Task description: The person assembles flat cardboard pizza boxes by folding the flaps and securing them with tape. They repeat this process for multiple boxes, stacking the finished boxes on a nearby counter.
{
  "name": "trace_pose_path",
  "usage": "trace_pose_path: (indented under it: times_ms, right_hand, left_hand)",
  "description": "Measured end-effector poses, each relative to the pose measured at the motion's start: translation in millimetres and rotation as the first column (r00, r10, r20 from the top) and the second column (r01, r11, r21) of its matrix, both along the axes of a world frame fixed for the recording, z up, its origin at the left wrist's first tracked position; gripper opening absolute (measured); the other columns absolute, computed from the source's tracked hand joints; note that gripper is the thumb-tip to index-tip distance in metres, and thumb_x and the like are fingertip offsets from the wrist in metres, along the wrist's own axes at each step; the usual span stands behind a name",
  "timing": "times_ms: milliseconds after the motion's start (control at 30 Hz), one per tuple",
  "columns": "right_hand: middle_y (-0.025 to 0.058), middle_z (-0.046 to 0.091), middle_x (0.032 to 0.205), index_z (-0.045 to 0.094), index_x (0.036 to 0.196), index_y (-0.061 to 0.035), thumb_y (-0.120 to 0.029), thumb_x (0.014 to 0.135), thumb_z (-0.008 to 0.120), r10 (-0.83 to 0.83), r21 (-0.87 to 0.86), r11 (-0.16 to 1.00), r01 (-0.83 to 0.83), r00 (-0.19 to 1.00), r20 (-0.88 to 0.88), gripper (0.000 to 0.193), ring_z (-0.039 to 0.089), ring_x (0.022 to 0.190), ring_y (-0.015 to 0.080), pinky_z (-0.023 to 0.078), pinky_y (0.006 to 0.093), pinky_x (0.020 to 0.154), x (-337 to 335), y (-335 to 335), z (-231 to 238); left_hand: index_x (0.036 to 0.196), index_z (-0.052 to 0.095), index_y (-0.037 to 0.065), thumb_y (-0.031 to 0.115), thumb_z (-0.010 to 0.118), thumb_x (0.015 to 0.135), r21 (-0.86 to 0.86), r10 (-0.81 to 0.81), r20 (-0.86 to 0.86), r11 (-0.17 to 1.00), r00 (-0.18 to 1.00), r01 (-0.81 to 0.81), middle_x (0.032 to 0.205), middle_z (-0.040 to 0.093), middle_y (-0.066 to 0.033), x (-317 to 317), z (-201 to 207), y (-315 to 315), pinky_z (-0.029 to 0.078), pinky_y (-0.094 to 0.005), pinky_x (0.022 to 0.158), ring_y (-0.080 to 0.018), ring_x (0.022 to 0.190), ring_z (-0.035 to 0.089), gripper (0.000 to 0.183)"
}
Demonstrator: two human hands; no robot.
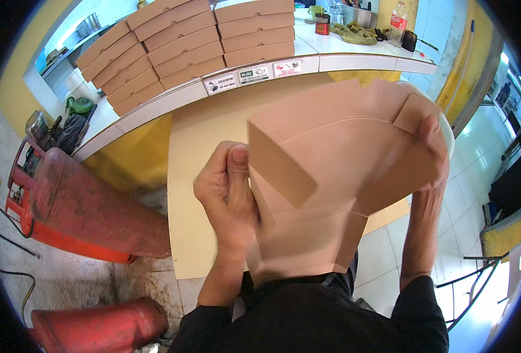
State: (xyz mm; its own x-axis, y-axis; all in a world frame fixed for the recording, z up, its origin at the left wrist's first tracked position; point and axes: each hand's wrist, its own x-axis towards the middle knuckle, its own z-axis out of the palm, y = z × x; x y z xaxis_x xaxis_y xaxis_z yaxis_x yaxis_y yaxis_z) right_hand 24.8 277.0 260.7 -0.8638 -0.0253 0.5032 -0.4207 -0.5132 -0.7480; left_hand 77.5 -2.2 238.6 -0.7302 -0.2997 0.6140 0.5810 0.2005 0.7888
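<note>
A flat brown cardboard box blank [337, 170], partly folded, fills the middle of the view at chest height. My left hand [228, 191] grips its left edge, thumb up against a folded side flap. At the upper right corner my right hand [434, 147] pinches a small flap, fingers wrapped over the edge. The blank's lower panel hangs down against my black shirt. Behind it lies a pale yellow sheet [199, 170] leaning under the counter.
Three stacks of folded brown boxes [184, 47] stand on the white tiled counter [154, 109]. A plastic bottle [397, 22], a red can [322, 25] and gloves sit at its far end. Two red gas cylinders [87, 212] lie on the floor at left.
</note>
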Motion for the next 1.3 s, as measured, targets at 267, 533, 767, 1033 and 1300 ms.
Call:
trace_pose_path:
  times_ms: [267,533,767,1033,1300]
  right_hand:
    - [0.0084,0.073,0.112,0.067,0.121,0.0004,-0.027,0.108,0.056,0.083,-0.063,0.994,-0.083,0.996,-0.014,0.033,0.069,0.098,0.0159,0.057,0.0320,0.086,3.5,1.7,-7.7]
    - [0.0081,0.072,0.114,0.066,0.124,0.0036,-0.036,0.109,0.053,0.098,-0.049,0.994,-0.102,0.992,-0.074,0.044,0.068,0.099,0.0148,0.055,0.0288,0.086,17.1,-4.7,-1.7]
    - [0.0076,0.072,0.112,0.065,0.128,0.0048,-0.043,0.108,0.052,-0.326,0.119,0.930,0.347,0.930,-0.168,0.054,0.065,0.100,0.0117,0.052,0.0280,0.082,31.8,-9.5,-55.9]
    - [-0.0004,0.068,0.091,0.068,0.103,0.0016,-0.019,0.110,0.054,-0.398,-0.028,0.917,0.399,0.905,-0.151,0.026,0.056,0.079,0.0041,0.045,0.0202,0.069,21.1,-24.1,-34.1]
    - [-0.0051,0.065,0.093,0.072,0.106,-0.0007,-0.026,0.108,0.058,-0.382,0.237,0.900,0.366,0.924,0.026,0.028,0.054,0.086,0.0047,0.044,0.0220,0.076,9.2,-23.5,-77.4]
  left_hand:
    - [0.122,0.057,-0.006,0.046,0.032,0.112,-0.048,0.042,-0.215,0.997,0.976,-0.054,0.103,0.070,-0.0180,11.9,-33.8,20.3,0.052,-0.0339,0.091,-0.0263,0.098,0.069,0.059]
    - [0.083,0.051,-0.001,0.029,0.048,0.111,0.110,0.354,-0.257,0.935,0.899,-0.337,0.080,0.055,-0.0034,-0.4,-30.3,32.1,0.040,-0.0257,0.067,-0.0116,0.071,0.046,0.041]
    - [0.075,0.049,0.006,0.027,0.060,0.108,0.318,0.071,-0.208,0.948,0.975,-0.001,0.072,0.038,0.0078,-17.4,-4.7,9.9,0.025,-0.0245,0.061,-0.0053,0.070,0.030,0.040]
    - [0.080,0.052,0.007,0.024,0.059,0.108,0.545,-0.143,-0.041,0.826,0.989,0.142,0.082,0.048,0.0046,-13.3,-34.6,19.0,0.032,-0.0243,0.069,-0.0068,0.077,0.040,0.033]
    - [0.076,0.050,0.009,0.025,0.060,0.107,0.305,-0.005,-0.103,0.952,0.995,0.037,0.074,0.037,0.0109,-20.3,-59.2,-10.4,0.023,-0.0226,0.059,-0.0030,0.069,0.028,0.036]
